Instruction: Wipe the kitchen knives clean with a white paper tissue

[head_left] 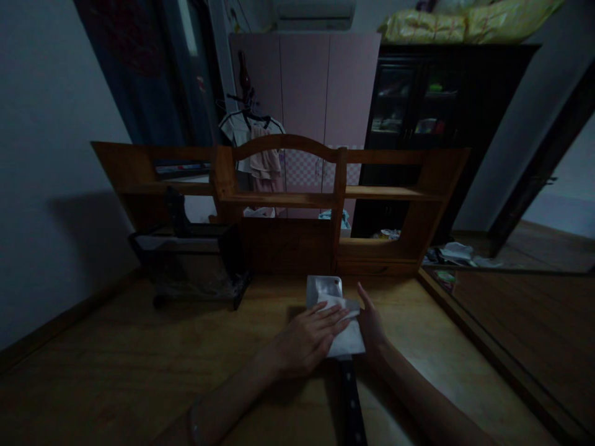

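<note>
A cleaver lies flat on the wooden desk [139, 371], its broad steel blade [322, 288] pointing away from me and its dark riveted handle [352, 402] pointing toward me. A white cloth or paper [346, 337] covers the near part of the blade. My left hand [307, 337] lies flat on that cloth, fingers stretched out and pressing down. My right hand [372, 325] rests on its edge beside the blade's right side, fingers straight and together, touching the cloth.
A wooden hutch shelf [288, 198] stands at the desk's back edge. A black rack [190, 260] sits at the back left. The desk's right edge [465, 328] drops to a wooden floor. Wardrobes and a dark cabinet stand behind.
</note>
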The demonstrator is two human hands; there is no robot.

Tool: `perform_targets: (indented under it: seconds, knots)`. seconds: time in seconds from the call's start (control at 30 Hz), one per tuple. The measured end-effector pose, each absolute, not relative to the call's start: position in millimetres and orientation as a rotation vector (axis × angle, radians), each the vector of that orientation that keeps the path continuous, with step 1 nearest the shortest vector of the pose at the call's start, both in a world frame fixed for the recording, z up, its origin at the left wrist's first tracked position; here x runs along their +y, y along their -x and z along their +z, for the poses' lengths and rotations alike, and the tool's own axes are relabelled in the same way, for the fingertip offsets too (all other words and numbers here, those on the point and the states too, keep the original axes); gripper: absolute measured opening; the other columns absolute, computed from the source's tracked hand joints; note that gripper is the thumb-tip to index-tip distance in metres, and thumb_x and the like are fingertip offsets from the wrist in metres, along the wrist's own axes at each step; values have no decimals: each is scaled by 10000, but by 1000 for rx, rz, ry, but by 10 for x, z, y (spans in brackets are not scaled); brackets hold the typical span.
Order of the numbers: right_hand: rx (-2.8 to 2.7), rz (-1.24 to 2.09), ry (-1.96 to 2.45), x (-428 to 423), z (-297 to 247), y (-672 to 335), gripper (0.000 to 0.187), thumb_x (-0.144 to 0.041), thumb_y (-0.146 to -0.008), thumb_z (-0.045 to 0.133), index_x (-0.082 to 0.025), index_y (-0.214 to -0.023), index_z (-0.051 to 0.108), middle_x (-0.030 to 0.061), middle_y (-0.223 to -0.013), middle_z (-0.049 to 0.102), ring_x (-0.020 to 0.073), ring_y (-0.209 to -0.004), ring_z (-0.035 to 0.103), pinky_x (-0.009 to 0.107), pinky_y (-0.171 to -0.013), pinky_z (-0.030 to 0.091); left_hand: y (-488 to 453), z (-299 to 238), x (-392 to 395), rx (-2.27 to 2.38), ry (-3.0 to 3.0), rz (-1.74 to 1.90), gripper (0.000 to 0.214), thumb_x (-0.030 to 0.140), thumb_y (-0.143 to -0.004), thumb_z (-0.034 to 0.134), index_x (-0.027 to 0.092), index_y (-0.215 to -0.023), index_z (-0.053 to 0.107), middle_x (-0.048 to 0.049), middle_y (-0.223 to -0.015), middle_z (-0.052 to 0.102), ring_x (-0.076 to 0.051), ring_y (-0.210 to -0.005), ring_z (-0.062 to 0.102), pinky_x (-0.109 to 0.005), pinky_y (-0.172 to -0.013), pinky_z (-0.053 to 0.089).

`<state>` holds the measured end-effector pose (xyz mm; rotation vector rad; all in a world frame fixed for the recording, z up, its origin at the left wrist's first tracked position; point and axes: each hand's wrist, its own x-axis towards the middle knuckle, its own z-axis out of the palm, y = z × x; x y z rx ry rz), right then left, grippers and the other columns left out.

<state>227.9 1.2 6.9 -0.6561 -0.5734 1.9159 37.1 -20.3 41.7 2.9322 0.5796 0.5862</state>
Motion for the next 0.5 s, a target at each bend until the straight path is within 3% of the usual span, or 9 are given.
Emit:
perform_targets:
  seconds: [0.1,0.27,0.37,0.5]
  knots:
    - [-552,1907,712,-45,142,-2252,516,-595,-812,493,-120,-868,688,78,-607,693,224,-532,658,355,-580,541,-367,434,-221,518,-2912,583,451,222,-956,243,219,-1381,395,0,-1451,376,-133,-1364,281,-394,-1149,195]
    - [-548,1848,652,-57,139,-2241,503,-554,-839,480,-100,-962,661,107,-735,722,245,-609,674,386,-644,538,-332,420,-211,513,-2852,682,441,210,-968,212,257,-1244,553,27,-1330,534,-113,-1298,399,-376,-1113,283]
    - [-581,1869,532,-44,136,-2255,465,-512,-856,473,-120,-1051,632,100,-823,728,255,-718,683,414,-741,523,-277,379,-153,570,-2847,799,462,205,-964,198,245,-1228,575,14,-1318,546,-124,-1284,421,-389,-1105,300]
    - [-629,1934,475,-47,173,-2270,566,-563,-853,434,-91,-1118,598,139,-931,715,276,-833,675,438,-820,489,-214,343,-66,667,-2856,934,459,200,-961,206,232,-1269,545,-13,-1341,524,-147,-1291,415,-423,-1108,299]
